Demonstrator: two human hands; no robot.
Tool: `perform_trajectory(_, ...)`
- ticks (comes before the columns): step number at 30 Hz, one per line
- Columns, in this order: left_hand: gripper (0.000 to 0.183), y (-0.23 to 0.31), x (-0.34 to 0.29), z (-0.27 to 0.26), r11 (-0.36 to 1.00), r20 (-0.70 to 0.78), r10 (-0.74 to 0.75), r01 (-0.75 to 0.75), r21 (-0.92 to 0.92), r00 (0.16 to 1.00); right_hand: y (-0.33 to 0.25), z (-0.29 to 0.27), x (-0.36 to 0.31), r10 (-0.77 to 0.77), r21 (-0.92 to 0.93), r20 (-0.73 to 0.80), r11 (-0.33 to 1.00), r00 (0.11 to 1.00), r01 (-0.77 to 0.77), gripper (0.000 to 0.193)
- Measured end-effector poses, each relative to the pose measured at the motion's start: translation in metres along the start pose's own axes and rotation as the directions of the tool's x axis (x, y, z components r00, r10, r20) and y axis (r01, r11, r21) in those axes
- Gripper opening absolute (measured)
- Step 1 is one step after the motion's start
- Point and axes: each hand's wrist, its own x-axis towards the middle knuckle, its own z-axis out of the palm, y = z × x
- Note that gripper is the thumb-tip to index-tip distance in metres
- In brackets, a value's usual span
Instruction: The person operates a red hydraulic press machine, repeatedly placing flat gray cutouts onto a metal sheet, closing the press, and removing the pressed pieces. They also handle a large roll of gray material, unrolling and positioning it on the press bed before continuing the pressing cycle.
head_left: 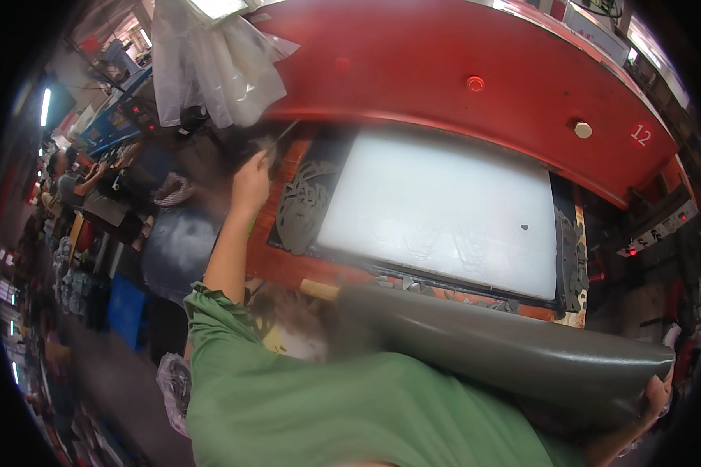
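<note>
My left hand (251, 183) is raised at the left front of the red press, its fingers closed. A thin pale stick-like thing shows by its fingertips, too blurred to name. At the lower right my right hand (657, 395) grips the end of a dark grey-brown sheet (514, 342), which curves in front of my body like a loose roll. Its left end is smeared by motion. Beyond the sheet lies a white cutting board (444, 206) with a small dark scrap (524, 227) on it. Grey cut-out offcuts (300, 214) hang over the board's left side.
The red press beam (413, 70) spans the back above the board, with a red button (475, 83). Clear plastic bags (226, 78) hang at upper left. More offcuts (572, 257) lie at the board's right. A switch box (658, 229) is at far right. Another person (93, 194) stands far left.
</note>
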Motion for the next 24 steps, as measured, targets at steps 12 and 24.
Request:
perform_trajectory(12, 0.047, 0.035, 0.051, -0.033, 0.544, 0.143, 0.053, 0.091, -0.834, 0.988, 0.014, 0.012, -0.033, -0.019, -0.019, -0.085, 1.0, 0.996, 0.017, 0.046)
perform_trajectory(24, 0.029, 0.018, 0.028, -0.027, 0.878, -0.217, 0.474, -0.475, 0.053, 0.853, 0.015, 0.006, -0.051, -0.015, -0.057, -0.122, 0.998, 0.992, 0.008, 0.045)
